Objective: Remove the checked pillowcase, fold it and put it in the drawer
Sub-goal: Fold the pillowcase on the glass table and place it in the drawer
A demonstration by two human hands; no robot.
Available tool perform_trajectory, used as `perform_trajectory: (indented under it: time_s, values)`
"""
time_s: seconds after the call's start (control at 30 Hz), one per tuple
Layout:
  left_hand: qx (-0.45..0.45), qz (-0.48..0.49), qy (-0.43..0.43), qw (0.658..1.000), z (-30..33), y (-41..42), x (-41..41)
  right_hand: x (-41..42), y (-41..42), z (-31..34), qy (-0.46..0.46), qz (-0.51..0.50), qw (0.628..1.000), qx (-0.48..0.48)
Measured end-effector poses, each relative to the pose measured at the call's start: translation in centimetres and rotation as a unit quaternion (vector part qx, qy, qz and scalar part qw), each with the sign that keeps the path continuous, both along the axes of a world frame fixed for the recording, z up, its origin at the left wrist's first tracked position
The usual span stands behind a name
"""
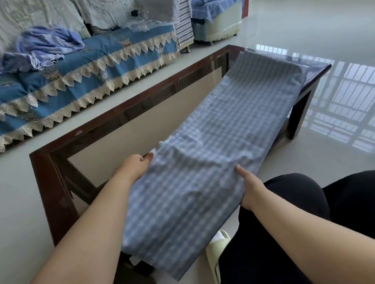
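Note:
The blue-and-white checked pillowcase (218,142) stretches along the right side of a glass-topped wooden coffee table (48,177). Its far end bulges over the table's far corner, and its near end hangs down off the table's front edge. My left hand (134,166) grips the cloth's left edge, thumb on top. My right hand (251,188) grips the right edge, thumb on top and fingers hidden under the cloth. A bit of white shows beside my left thumb. No drawer is in view.
A sofa with a blue, lace-trimmed cover (64,87) runs behind the table, with a crumpled lilac sheet (45,46) on it. A grey pillow (158,0) leans at its right end. A covered stool (216,16) stands beyond. My black-clad knees (338,216) are at the lower right.

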State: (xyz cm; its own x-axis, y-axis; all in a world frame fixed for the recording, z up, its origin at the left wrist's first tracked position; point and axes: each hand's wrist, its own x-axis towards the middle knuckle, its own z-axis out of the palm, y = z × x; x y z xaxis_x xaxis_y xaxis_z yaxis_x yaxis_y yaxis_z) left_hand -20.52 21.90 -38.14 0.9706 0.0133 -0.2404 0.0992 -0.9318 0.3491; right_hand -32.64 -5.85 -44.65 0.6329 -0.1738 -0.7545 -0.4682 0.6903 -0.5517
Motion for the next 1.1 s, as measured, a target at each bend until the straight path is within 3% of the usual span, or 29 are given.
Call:
perform_trajectory:
  time_s: [0.13,0.27,0.4,0.47,0.57,0.7,0.8,0.87,1.03,1.1]
  values:
    - [-0.046,0.013,0.017,0.999,0.2,-0.3,0.5,-1.1,-0.9,0.3,-0.073,0.002,0.997,-0.028]
    - [0.124,-0.008,0.057,0.991,-0.3,0.0,0.0,-3.2,-0.3,0.8,0.007,0.179,0.983,-0.022]
    - [0.199,-0.008,0.096,0.975,-0.1,0.6,-0.9,-5.2,1.4,0.5,0.057,0.288,0.956,-0.015]
    - [0.246,-0.033,0.138,0.959,0.5,1.1,-1.4,-5.5,2.4,0.0,0.033,0.244,0.966,-0.081]
    - [0.273,-0.082,0.228,0.931,2.6,2.0,-2.7,-5.8,2.7,-0.3,-0.027,0.100,0.971,-0.216]
    - [0.120,-0.128,0.264,0.948,5.7,2.6,-4.2,-8.2,0.9,2.3,-0.188,0.036,0.934,-0.302]
    - [-0.063,-0.153,0.292,0.942,8.0,2.8,-5.8,-9.0,-1.5,5.0,-0.191,0.067,0.937,-0.286]
    - [-0.200,-0.182,0.310,0.912,9.2,2.7,-6.5,-9.1,-3.9,6.3,-0.151,0.099,0.963,-0.200]
    - [-0.358,-0.154,0.264,0.882,11.1,-0.4,-8.2,-9.6,-9.1,7.9,-0.202,0.101,0.974,-0.016]
    - [-0.510,-0.108,0.273,0.808,11.9,-2.5,-9.0,-10.4,-9.8,8.7,-0.244,0.046,0.969,0.000]
